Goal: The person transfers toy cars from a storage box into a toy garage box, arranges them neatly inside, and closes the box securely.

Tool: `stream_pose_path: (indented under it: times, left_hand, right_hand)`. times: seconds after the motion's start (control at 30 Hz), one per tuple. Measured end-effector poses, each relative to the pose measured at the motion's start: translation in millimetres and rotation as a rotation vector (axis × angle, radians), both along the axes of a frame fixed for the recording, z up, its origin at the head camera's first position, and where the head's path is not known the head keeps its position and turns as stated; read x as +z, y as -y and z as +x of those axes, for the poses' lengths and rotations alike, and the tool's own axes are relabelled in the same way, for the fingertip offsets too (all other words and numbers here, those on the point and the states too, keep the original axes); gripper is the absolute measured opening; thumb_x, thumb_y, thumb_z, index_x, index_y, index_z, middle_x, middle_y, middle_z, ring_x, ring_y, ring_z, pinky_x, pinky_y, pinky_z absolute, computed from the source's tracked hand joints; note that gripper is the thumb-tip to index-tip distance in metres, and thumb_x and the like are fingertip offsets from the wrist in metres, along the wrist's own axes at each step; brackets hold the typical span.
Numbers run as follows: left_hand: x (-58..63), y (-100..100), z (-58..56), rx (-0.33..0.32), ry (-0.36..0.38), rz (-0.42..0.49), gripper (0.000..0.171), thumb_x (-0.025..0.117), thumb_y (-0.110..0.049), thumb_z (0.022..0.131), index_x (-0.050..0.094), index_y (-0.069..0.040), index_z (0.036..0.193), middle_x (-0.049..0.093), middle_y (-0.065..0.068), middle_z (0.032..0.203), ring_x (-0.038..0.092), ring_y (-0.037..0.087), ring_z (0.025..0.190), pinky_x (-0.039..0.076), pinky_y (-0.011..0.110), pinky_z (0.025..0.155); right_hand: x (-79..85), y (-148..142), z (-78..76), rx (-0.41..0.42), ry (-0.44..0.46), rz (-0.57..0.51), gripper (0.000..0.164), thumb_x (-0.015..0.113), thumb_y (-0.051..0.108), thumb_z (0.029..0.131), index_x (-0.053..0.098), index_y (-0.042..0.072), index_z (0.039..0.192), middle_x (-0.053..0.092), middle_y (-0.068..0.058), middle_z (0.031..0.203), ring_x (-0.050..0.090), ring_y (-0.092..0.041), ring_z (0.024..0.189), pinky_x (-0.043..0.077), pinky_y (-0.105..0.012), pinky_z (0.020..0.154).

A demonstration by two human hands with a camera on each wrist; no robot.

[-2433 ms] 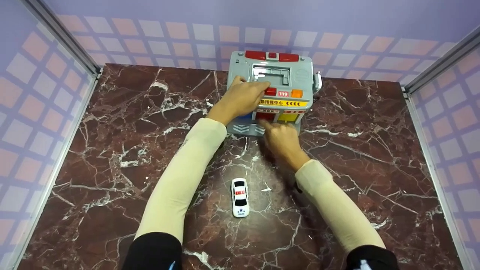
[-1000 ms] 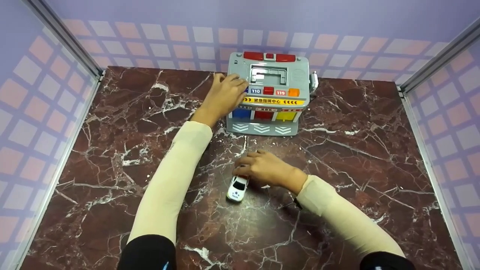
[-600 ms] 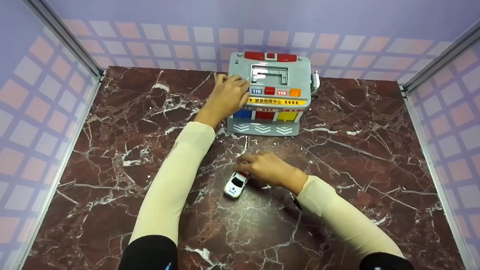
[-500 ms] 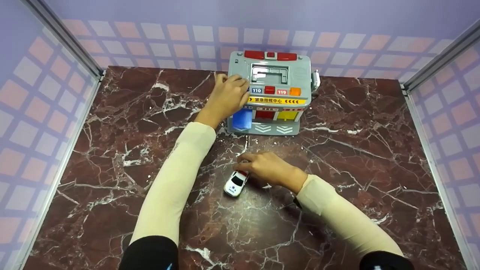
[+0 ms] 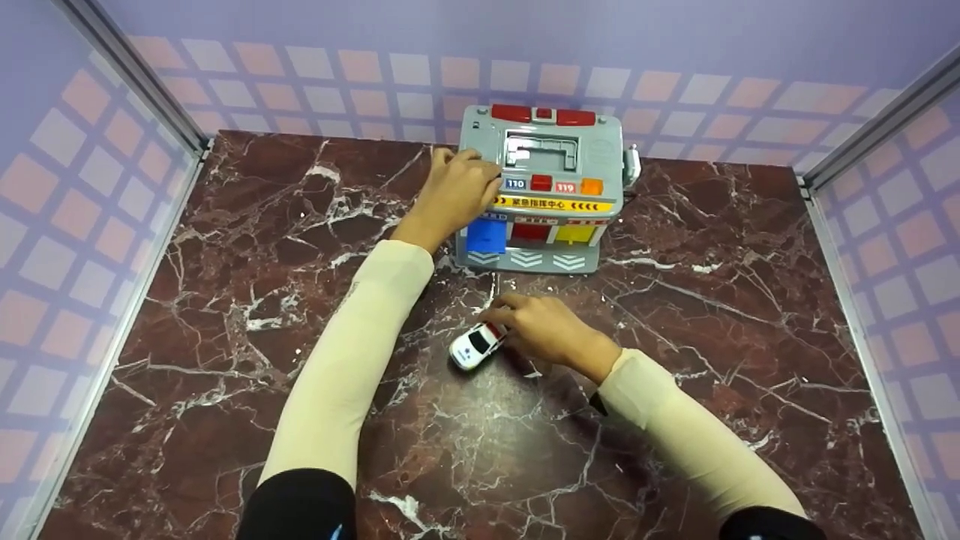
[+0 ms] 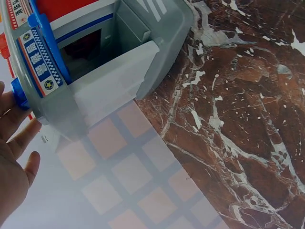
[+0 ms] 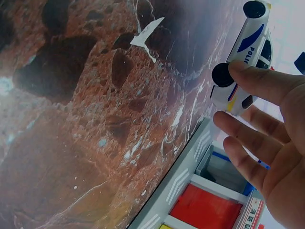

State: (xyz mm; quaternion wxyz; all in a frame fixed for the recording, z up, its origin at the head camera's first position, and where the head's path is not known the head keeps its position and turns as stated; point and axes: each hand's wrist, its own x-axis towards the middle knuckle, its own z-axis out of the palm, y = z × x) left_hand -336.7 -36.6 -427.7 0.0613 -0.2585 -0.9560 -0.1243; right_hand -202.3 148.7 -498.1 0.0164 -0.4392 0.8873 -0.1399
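Observation:
In the head view my left hand (image 5: 452,191) lies at the left front corner of the roof of a grey toy rescue station (image 5: 600,154). Its fingertips touch a blue button (image 6: 19,93), as the left wrist view shows. Below that button the blue garage door (image 5: 487,238) is swung up, and the bay behind it shows open. The red door (image 5: 529,230) and yellow door (image 5: 575,234) are down. My right hand (image 5: 553,330) pinches a white toy police car (image 5: 468,350) by its rear end, thumb on one side, in front of the station.
The station stands on a dark red marbled tabletop (image 5: 720,360), close to the checked back wall (image 5: 360,75). Side panels (image 5: 52,187) with metal frames border the table left and right. A grey piece (image 5: 632,163) sticks out from the station's right side.
My left hand shifted left along the roof edge, and the blue door swung up. My right hand left the station front, took hold of the police car, and turned and moved it toward the station.

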Motion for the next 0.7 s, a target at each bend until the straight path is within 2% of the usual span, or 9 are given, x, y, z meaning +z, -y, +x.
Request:
stream_pose_path:
  times: [0.2,0.4,0.7]
  left_hand:
    - [1.8,-2.1,-0.2,0.018,0.030,-0.012,0.038,0.048,-0.035,0.106,0.065,-0.015,0.133,0.066,0.005,0.135,0.053,0.029,0.131,0.032,0.051,0.107]
    - [1.9,-1.5,0.2,0.008,0.016,-0.019,0.031,0.056,-0.032,0.103,0.069,-0.015,0.126,0.068,0.003,0.130,0.056,0.027,0.124,0.033,0.051,0.104]
    - [3.2,0.0,-0.7,0.010,-0.003,-0.011,0.027,0.061,-0.025,0.100,0.071,-0.015,0.124,0.071,0.004,0.126,0.057,0.027,0.120,0.032,0.051,0.103]
  right_hand:
    - [-0.8,-2.1,-1.0,-0.055,0.039,-0.019,0.049,0.083,0.014,0.078,0.069,0.015,0.126,0.067,-0.011,0.117,0.071,-0.030,0.089,0.061,-0.045,0.074]
    - [-1.6,-1.8,-0.3,-0.114,0.055,-0.013,0.046,0.082,0.016,0.081,0.069,0.014,0.125,0.068,-0.010,0.112,0.070,-0.029,0.087,0.061,-0.045,0.072]
    - [-2.9,-4.3,-1.3,-0.214,0.028,-0.015,0.044,0.083,0.022,0.082,0.070,0.011,0.123,0.067,-0.011,0.106,0.070,-0.032,0.083,0.060,-0.048,0.071]
